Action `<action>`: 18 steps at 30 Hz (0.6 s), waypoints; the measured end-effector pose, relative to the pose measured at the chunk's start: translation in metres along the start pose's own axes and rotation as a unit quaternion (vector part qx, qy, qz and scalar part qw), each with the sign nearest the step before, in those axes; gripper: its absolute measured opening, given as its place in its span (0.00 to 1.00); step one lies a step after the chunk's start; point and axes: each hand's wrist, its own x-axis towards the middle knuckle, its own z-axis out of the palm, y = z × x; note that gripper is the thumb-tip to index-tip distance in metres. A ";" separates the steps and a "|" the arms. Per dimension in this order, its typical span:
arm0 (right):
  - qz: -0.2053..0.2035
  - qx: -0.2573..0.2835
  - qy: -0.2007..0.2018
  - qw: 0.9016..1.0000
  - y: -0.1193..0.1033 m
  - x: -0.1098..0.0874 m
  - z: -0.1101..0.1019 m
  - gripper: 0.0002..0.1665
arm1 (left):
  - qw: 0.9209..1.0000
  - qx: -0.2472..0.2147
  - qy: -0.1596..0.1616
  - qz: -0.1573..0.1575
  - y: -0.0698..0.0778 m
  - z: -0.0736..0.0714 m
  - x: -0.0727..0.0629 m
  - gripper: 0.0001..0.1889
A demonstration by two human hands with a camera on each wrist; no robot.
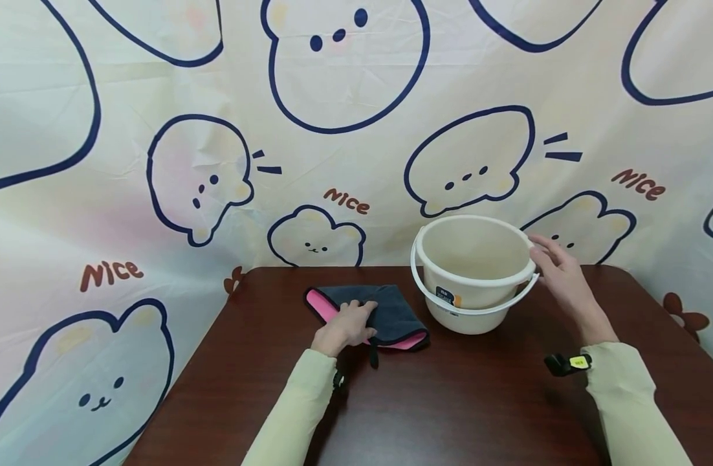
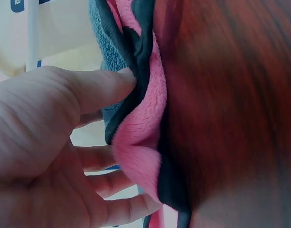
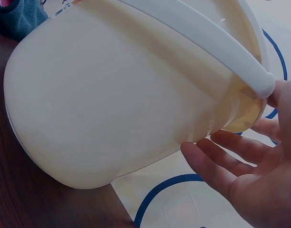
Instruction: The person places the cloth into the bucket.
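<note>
Nearest, my pale green sleeves are reaching over a dark brown table; a black wrist device at my right cuff is showing a yellow tag, its print too small to read. My left hand is lying relaxed, fingers mostly straight, on a folded cloth, grey-blue with pink inside and black edging, seemingly holding the fold flat. Just right of the cloth, a white bucket is standing upright. My right hand is resting lightly at its rim, fingers loosely bent and not closed round it, probably steadying it. The handle is hanging down in front, below a dark label I cannot read. Behind, a backdrop is showing outlined cartoon bears and, in reddish brown, "Nice" three times.
</note>
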 end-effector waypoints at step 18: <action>-0.003 0.011 -0.003 1.000 0.000 -0.002 -0.001 0.36 | 0.999 -0.030 0.023 0.028 0.007 0.004 -0.002 0.19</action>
